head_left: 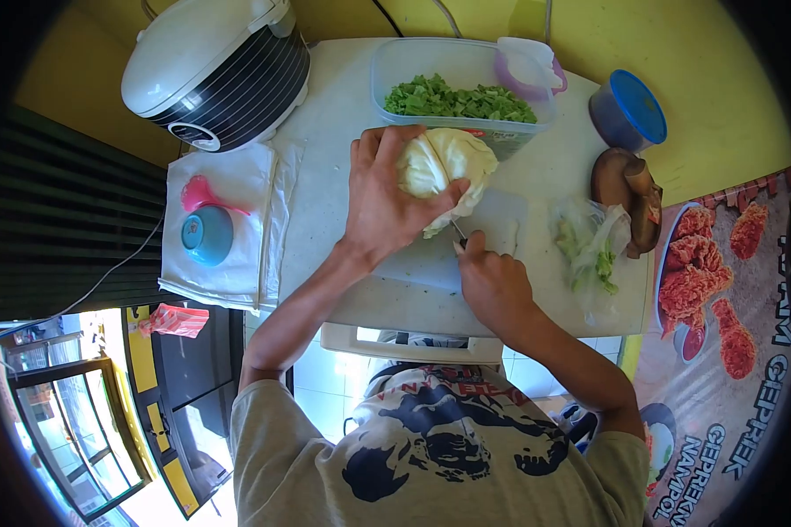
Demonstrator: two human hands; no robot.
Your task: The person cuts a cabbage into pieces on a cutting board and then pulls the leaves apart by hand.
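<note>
A pale green cabbage (pixel 446 167) is held in my left hand (pixel 391 189), whose fingers and thumb wrap round its left side. My right hand (pixel 494 283) is closed round the handle of a knife (pixel 458 230), and the blade points up to the lower edge of the cabbage. Part of the blade is hidden by the cabbage leaves. Under both hands lies a white cutting board (pixel 501 220). Just behind the cabbage, a clear plastic container (pixel 387 66) holds chopped green leaves (pixel 457 99).
On the right are a plastic bag (pixel 593 255) with greens, a brown stone mortar (pixel 613 180) and a blue-lidded tub (pixel 628 110). A rice cooker (pixel 220 75), a blue bowl (pixel 207 235) and a pink ladle (pixel 200 193) stand on the left. A chair (pixel 413 345) touches the front.
</note>
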